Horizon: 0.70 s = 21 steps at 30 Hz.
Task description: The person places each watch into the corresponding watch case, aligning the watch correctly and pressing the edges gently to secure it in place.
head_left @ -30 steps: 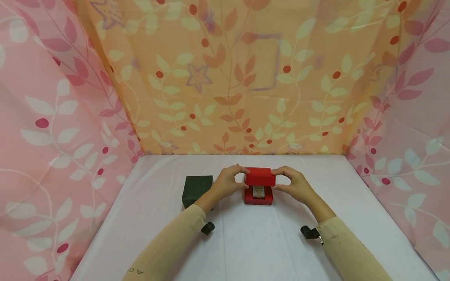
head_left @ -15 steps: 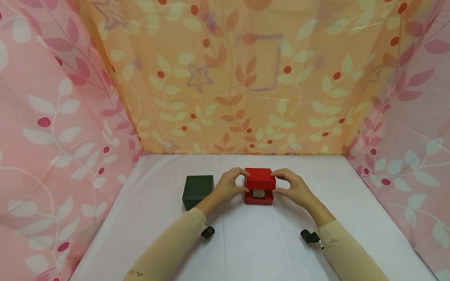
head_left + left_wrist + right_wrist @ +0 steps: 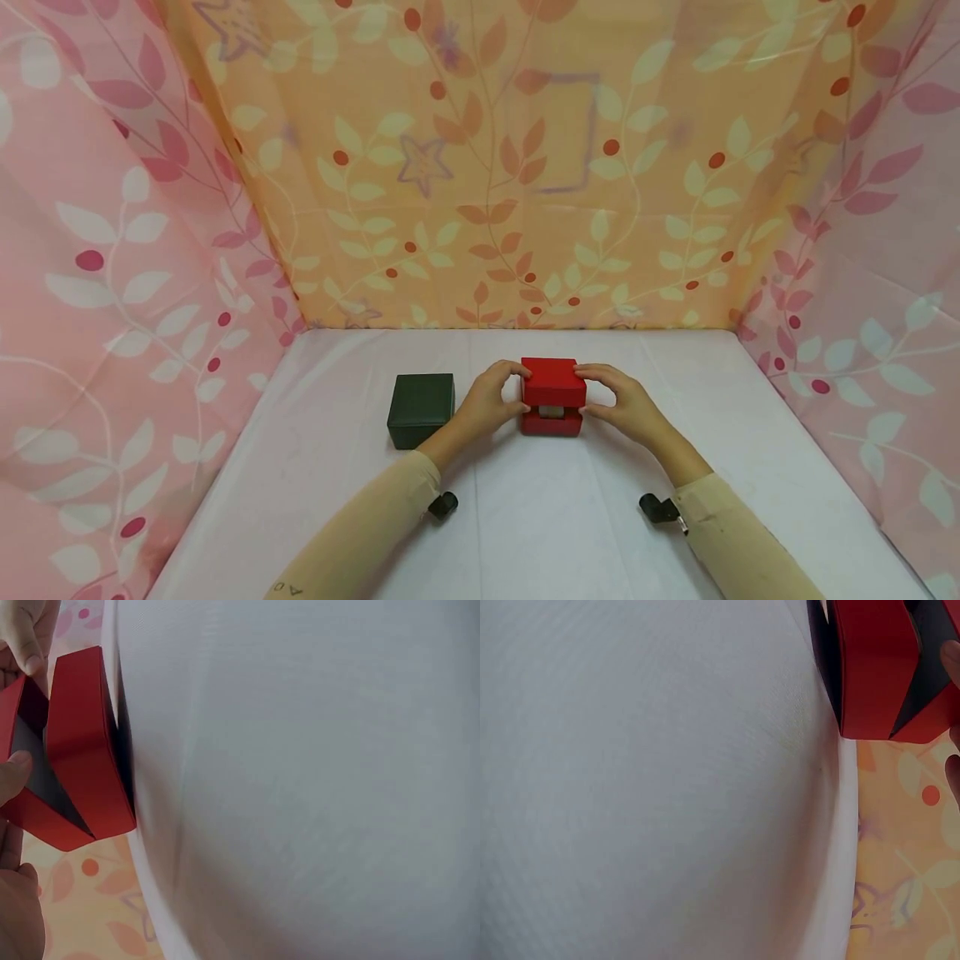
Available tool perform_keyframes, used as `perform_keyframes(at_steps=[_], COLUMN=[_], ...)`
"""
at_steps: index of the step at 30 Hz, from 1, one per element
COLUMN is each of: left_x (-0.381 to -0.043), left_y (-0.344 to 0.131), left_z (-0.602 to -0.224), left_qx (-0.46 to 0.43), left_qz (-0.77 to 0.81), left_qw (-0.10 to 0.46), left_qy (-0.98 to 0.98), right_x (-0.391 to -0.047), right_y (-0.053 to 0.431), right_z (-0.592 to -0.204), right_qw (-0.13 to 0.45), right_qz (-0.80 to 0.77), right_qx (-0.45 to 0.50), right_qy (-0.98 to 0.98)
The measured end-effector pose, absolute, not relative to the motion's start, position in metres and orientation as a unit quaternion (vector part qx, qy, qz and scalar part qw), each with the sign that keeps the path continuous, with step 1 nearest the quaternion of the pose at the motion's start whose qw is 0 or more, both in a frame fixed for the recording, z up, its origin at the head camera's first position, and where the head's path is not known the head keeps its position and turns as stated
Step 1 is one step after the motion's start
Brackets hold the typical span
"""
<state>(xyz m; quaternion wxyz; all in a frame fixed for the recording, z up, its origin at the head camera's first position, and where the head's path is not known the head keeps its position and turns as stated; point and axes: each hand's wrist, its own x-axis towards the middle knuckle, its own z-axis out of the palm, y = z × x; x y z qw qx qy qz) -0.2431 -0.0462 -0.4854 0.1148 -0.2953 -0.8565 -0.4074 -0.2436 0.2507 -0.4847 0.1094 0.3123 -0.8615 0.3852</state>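
A red hinged watch box stands on the white table, its lid [image 3: 553, 382] partly lowered over its base [image 3: 551, 427]. Through the gap a strip of a pale, metallic-looking watch [image 3: 551, 412] shows; most of it is hidden under the lid. My left hand [image 3: 486, 402] pinches the lid's left side, fingers at the top and thumb near the lower edge. On the opposite side my right hand [image 3: 630, 407] holds the lid the same way. In the left wrist view the box base [image 3: 82, 735] and tilted lid form a narrow wedge, joined at the back.
A closed dark green box [image 3: 422, 408] sits left of the red one, close to my left forearm. White cloth covers the table [image 3: 540, 533]. Behind it rises an orange leaf-patterned curtain [image 3: 480, 242], with pink patterned curtains at both sides.
The lid has come down in both hands, narrowing the gap and hiding most of the watch. The box base and the green box stay in place.
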Motion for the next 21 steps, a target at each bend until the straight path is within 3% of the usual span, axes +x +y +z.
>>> perform_keyframes(at_steps=[11,21], left_x=[-0.2426,-0.2408], left_y=[-0.0463,-0.0444], left_z=[-0.4901,-0.4883], left_qx=[-0.266,-0.216], left_qz=[-0.419,-0.441], left_qw=[0.074,0.029], left_qy=[-0.865,-0.870], right_x=[-0.2422,-0.2404], right_y=[0.2515,0.2521], right_z=[-0.4883,-0.4937], right_qw=[0.109,0.066], right_qz=[0.395,0.408], right_qx=[0.321,0.285], right_qy=[-0.854,-0.865])
